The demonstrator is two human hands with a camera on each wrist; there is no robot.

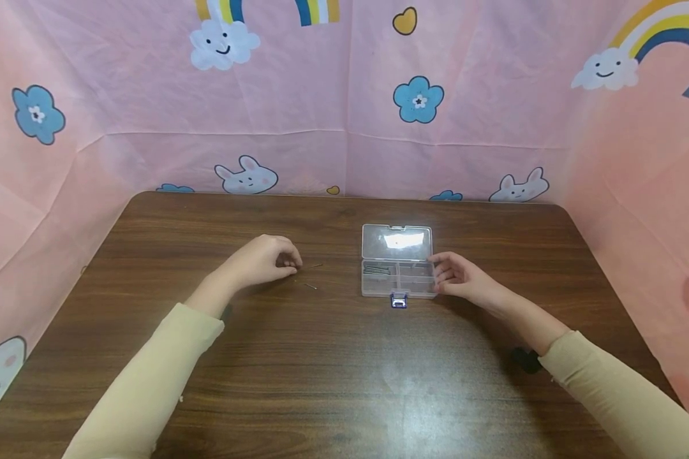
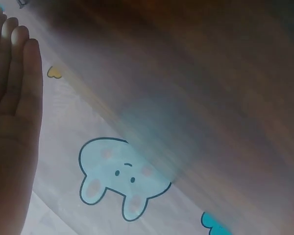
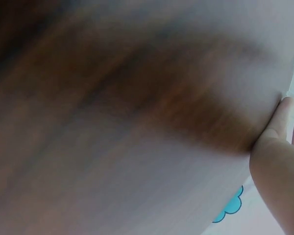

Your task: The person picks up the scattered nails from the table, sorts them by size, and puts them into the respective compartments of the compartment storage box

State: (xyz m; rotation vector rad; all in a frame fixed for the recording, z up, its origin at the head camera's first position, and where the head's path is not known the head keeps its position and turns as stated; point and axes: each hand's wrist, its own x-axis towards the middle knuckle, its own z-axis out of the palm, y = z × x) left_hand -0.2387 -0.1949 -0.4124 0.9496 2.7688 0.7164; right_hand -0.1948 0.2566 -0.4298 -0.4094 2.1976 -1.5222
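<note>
Right hand (image 1: 459, 278) holds the clear box (image 1: 379, 285) — right end.

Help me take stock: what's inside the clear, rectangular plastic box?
Thin, dark, metallic-looking rods lie in the box, at left. The right hand covers part of its right edge; anything behind it is hidden.

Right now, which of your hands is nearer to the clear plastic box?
Right. The right hand is at the clear plastic box, fingers touching its right side. The left hand is apart from it, off to its left over the table.
</note>
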